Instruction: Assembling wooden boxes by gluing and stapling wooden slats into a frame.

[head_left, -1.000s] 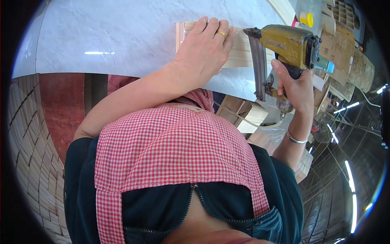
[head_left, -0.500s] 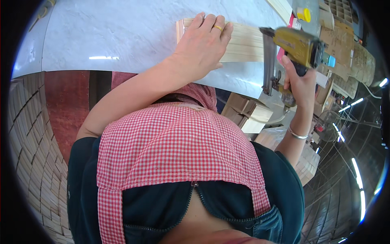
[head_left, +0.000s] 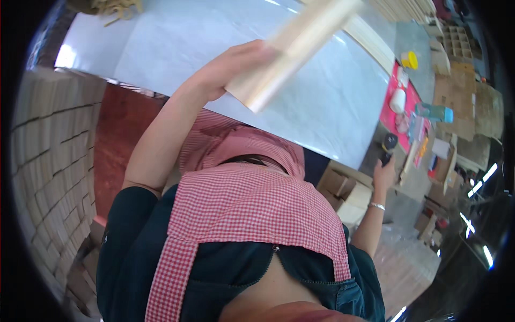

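My left hand point(head_left: 236, 67) grips a pale wooden piece point(head_left: 300, 51), long and plank-like, blurred by motion. It slants above the pale marbled tabletop point(head_left: 182, 40), its near end close to the table's front edge. The fingers are partly hidden behind the wood. Low at the right, beyond the table's corner, my right hand point(head_left: 384, 173) is closed around the black handle of a nail gun point(head_left: 390, 141). Only the tool's dark end and part of its handle show from this angle.
Wooden strips point(head_left: 370, 43) lie along the table's far right. A pink surface point(head_left: 387, 110) holds a white bottle point(head_left: 397, 101) and a blue-green bottle point(head_left: 434, 112). A yellow tub point(head_left: 409, 60) stands beyond. Stacked wood point(head_left: 48, 161) rises at left; an open carton point(head_left: 343, 188) sits below the table's corner.
The wooden piece, earlier flat on the table under my left hand, is now lifted and tilted. My right hand has drawn the nail gun down and away from it. The view has shifted.
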A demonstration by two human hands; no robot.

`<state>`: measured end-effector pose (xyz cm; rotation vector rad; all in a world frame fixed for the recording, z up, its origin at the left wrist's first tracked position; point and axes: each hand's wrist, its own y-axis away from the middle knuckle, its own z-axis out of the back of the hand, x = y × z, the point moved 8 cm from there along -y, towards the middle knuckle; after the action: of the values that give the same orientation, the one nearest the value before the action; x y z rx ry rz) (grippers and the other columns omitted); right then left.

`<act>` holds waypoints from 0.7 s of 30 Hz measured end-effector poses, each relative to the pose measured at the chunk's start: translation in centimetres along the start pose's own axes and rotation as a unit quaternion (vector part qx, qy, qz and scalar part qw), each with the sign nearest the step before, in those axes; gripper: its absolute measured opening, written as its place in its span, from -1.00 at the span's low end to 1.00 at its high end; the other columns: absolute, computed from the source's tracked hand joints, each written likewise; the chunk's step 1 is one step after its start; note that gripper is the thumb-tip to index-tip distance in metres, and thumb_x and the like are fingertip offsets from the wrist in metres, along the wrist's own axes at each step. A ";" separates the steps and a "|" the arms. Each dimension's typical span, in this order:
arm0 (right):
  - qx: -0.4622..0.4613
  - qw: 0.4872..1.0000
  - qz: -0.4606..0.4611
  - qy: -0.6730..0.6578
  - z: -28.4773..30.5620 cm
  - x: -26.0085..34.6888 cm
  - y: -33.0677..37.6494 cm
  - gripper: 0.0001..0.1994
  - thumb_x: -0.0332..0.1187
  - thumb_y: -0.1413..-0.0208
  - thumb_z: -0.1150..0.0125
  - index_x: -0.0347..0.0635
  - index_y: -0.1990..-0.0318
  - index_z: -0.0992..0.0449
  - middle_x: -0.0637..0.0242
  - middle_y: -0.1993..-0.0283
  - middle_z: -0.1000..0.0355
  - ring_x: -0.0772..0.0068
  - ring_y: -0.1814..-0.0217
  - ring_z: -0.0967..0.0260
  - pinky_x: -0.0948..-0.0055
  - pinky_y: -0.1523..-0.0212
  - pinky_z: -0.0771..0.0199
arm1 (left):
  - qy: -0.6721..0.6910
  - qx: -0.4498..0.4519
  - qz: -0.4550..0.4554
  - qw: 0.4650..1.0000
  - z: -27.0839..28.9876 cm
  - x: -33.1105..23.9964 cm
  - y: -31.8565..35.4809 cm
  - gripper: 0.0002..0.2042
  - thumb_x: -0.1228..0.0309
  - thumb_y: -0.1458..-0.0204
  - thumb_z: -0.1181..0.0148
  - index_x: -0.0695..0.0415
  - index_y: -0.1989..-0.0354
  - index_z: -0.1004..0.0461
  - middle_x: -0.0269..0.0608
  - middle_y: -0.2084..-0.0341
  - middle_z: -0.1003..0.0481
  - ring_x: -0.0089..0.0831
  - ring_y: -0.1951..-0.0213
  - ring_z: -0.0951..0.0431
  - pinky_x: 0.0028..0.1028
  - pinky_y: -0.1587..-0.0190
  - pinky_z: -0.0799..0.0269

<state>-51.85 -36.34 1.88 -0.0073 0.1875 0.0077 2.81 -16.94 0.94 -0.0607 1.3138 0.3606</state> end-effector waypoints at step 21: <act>-0.077 0.834 0.320 -0.443 3.6 22.1 7.2 -0.79 -0.47 -0.10 -0.25 -0.28 0.10 -0.53 0.18 0.06 -0.51 0.17 0.03 -0.44 0.32 -0.08 -0.43 | -0.281 -0.369 -0.057 0.884 5.6 -0.5 12.6 -0.57 0.47 -0.03 -0.22 0.21 -0.13 -0.46 -0.02 -0.12 -0.42 -0.15 -0.06 -0.46 -0.38 -0.08 -0.39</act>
<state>-29.49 -28.93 1.26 -0.0995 -0.7563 0.6913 4.22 -3.77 4.87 -0.6270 0.5366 0.7042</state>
